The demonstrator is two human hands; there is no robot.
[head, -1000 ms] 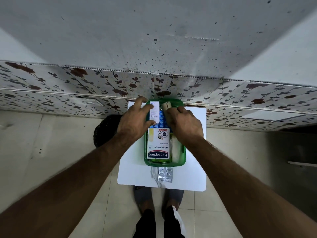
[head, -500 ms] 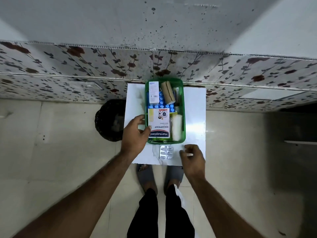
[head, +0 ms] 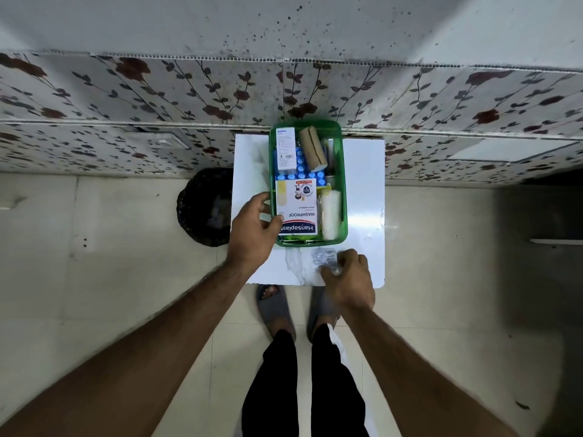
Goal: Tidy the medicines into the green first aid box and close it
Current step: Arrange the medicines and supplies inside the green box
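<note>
a: on the small white marble-look tabletop [head: 362, 171], what's showing from the head camera?

b: an open, translucent green plastic first aid box [head: 343, 171] sits there lengthwise, its far end against the floral-patterned wall panel [head: 126, 99]. no lid is on it.

a: and inside?

b: a white-and-blue hansaplast plaster carton [head: 296, 212] lies flat at the near left, a white gauze roll [head: 331, 214] just beside it on the right. farther back — a tall white medicine carton [head: 285, 148] on the left, a tan crepe bandage roll [head: 312, 149] tilted next to it, and blue capsule strips [head: 310, 176] under and between them.

a: the hands?

b: the left hand [head: 252, 230] is cupped against the box's near left wall, fingers loosely curled, thumb tip touching the plaster carton's edge. the right hand [head: 350, 277] is on the tabletop just in front of the box, fingers bent down onto a silver foil blister strip [head: 323, 256]; they cover its near end. whether the strip is pinched or only touched, i cannot tell.

a: so that strip is outside the box?

b: yes, lying on the table right at the box's near wall. below the table edge — grey slippers [head: 274, 307] and black trousers [head: 303, 383] on a pale tiled floor [head: 94, 279], and a dark round bin [head: 206, 206] left of the table.
</note>
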